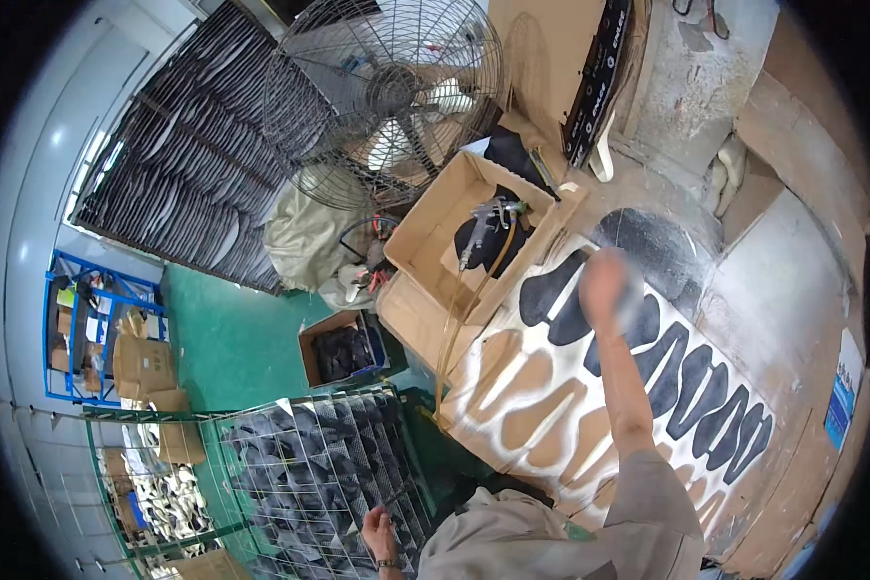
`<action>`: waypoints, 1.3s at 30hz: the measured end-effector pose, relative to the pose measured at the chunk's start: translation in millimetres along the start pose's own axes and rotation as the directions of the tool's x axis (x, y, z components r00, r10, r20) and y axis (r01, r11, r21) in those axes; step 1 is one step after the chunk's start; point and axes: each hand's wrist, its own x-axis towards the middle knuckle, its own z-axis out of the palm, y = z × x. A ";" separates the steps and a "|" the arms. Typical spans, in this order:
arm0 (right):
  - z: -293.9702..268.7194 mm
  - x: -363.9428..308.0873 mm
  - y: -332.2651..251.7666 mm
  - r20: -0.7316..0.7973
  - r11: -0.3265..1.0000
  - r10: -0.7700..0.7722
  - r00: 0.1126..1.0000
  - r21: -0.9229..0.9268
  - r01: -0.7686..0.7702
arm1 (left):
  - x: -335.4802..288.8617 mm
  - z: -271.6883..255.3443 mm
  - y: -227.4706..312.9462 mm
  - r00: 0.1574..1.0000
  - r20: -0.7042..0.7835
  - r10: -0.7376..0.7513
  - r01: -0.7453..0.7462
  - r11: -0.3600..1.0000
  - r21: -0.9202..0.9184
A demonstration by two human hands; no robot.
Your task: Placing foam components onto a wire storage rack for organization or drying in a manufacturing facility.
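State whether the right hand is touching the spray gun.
Apart. The head view shows the spray gun lying inside the cardboard box, while the right hand is outside it, over the black pieces, a clear gap between.

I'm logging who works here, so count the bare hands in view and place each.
2. The left hand is at lower middle, by the mesh rack; the right hand is at the row of dark pieces, partly blurred. No other hands show.
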 end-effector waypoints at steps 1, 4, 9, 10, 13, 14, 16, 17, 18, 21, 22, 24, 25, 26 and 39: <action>0.0 0.4 -1.7 0.003 1.000 -0.003 1.000 0.001 0.003 | -0.3 1.6 2.5 1.000 0.021 0.015 -0.015 1.000 0.006; 1.8 7.8 -5.4 0.189 0.996 0.092 0.978 -0.005 -0.093 | -2.4 7.4 7.5 0.997 0.059 0.041 -0.042 0.999 0.015; 8.6 18.5 -2.3 0.200 0.989 0.144 0.969 -0.037 -0.140 | 0.1 6.2 8.0 0.984 0.165 0.061 -0.060 0.998 -0.014; 10.1 20.2 0.6 0.220 0.992 0.121 0.968 0.008 -0.126 | 1.2 6.9 6.8 0.984 0.163 0.065 -0.062 0.998 -0.022; 12.1 15.5 6.7 0.213 0.994 0.099 0.972 0.020 -0.105 | 3.2 10.8 1.0 0.983 0.164 0.087 -0.083 0.996 -0.035; 10.7 12.8 6.8 0.231 0.998 0.053 0.972 0.024 -0.060 | 3.8 12.3 1.1 0.983 0.161 0.084 -0.079 0.996 -0.041; -3.1 6.4 -17.4 0.189 0.996 -0.021 0.982 0.089 0.004 | -0.6 9.5 1.1 0.988 0.128 0.083 -0.077 0.995 -0.057; -13.9 2.1 -27.5 0.266 0.992 0.035 0.963 0.112 -0.067 | -4.1 9.9 4.3 0.993 0.102 0.055 -0.048 0.997 -0.063; -22.4 -5.7 -31.3 0.341 0.983 0.093 0.935 0.119 -0.142 | -5.6 13.2 8.8 0.996 0.086 0.025 -0.019 0.998 -0.067; -46.6 -31.9 -45.8 0.355 0.936 0.040 0.934 0.315 -0.159 | 1.0 21.8 19.6 0.991 0.127 0.031 -0.023 0.998 -0.065; -56.0 -43.7 -55.1 0.338 0.887 0.064 0.939 0.411 -0.209 | 3.0 22.7 21.7 0.986 0.163 0.041 -0.029 0.996 -0.079; -83.2 -61.0 -79.0 0.301 0.876 -0.005 0.953 0.462 -0.141 | 5.6 22.6 20.7 0.975 0.209 0.076 -0.049 0.990 -0.130; -106.0 -67.2 -100.7 0.362 0.811 0.016 0.932 0.541 -0.224 | 4.8 25.9 27.5 0.971 0.210 0.113 -0.081 0.985 -0.155; -132.5 -72.6 -124.2 0.424 0.734 0.031 0.905 0.605 -0.308 | 4.3 28.9 36.8 0.966 0.211 0.150 -0.113 0.978 -0.178; -288.1 -146.1 -364.7 0.777 -0.077 -0.424 0.465 0.481 -0.874 | -1.8 30.4 127.4 0.918 0.366 0.152 0.100 0.804 -0.586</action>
